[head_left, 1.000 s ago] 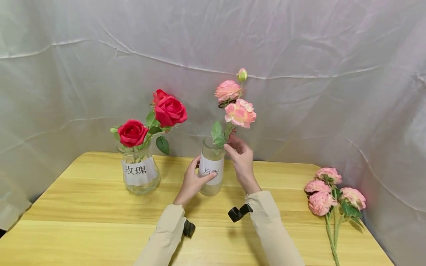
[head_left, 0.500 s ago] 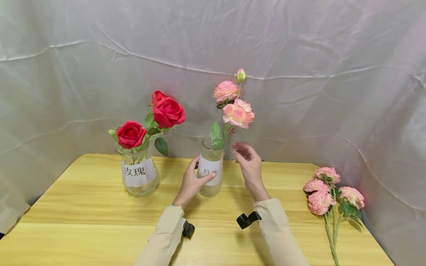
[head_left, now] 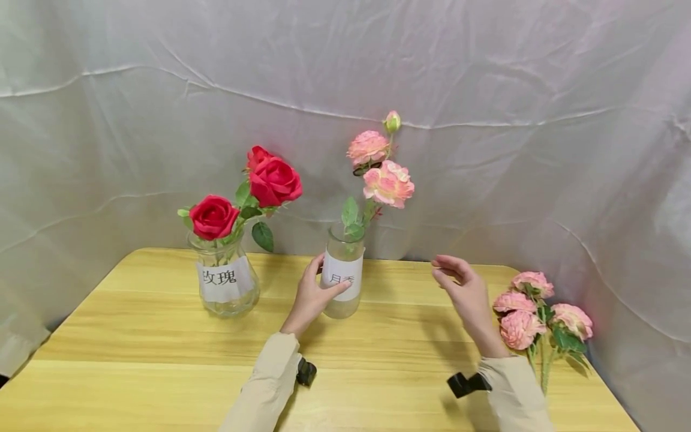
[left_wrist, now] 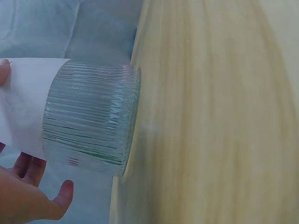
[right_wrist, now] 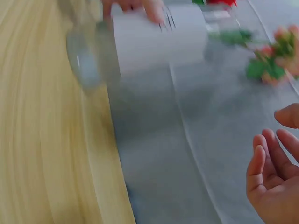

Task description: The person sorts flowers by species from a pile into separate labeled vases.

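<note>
My left hand [head_left: 313, 295] grips a clear glass vase [head_left: 343, 307] from its left side, thumb across the white paper label. In the left wrist view the ribbed lower part of the vase [left_wrist: 91, 116] shows past my fingers [left_wrist: 32, 170]. Two pink blooms [head_left: 387, 183] and a bud rise from this vase, leaning right, with green leaves at the rim. My right hand [head_left: 465, 297] is in the air right of the vase, fingers loosely bent and holding nothing. The right wrist view shows that hand [right_wrist: 275, 179] apart from the blurred vase [right_wrist: 161, 42].
To the left stands a wider glass vase [head_left: 229, 305] with a printed label and red roses [head_left: 275, 182]. Several pink flowers [head_left: 520, 329] lie at the right on the wooden table [head_left: 178, 384], partly behind the right forearm. A grey cloth [head_left: 475, 72] hangs behind the table.
My right hand has let go of the pink flower stem at the vase's rim and moved right and toward me. The left hand has stayed on the vase.
</note>
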Action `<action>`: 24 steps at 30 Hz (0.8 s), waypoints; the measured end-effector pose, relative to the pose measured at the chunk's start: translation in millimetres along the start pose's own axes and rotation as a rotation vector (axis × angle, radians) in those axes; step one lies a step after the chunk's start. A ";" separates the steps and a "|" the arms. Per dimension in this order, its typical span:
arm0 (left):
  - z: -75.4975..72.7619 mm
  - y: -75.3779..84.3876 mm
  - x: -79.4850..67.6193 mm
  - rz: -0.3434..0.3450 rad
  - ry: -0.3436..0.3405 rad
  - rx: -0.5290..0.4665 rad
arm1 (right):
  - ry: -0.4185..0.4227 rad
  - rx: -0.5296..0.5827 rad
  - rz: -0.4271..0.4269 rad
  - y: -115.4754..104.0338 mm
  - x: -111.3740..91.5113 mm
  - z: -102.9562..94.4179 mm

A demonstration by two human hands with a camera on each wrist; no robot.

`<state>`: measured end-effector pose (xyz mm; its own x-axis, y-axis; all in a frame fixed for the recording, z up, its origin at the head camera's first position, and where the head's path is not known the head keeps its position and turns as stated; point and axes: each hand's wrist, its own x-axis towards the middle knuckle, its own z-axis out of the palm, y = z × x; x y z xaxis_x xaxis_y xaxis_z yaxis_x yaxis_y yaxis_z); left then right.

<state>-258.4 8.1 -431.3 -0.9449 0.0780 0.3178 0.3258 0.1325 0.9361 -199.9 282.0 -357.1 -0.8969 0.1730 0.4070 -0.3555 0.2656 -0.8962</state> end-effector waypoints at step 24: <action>3.0 11.2 -2.8 -0.025 0.005 -0.015 | 0.044 -0.223 0.314 63.8 -49.5 -204.9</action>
<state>-252.0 12.3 -422.2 -0.9529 0.0696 0.2952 0.3018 0.1198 0.9458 -124.3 484.7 -398.2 -0.9391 0.3179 0.1308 0.0048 0.3925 -0.9197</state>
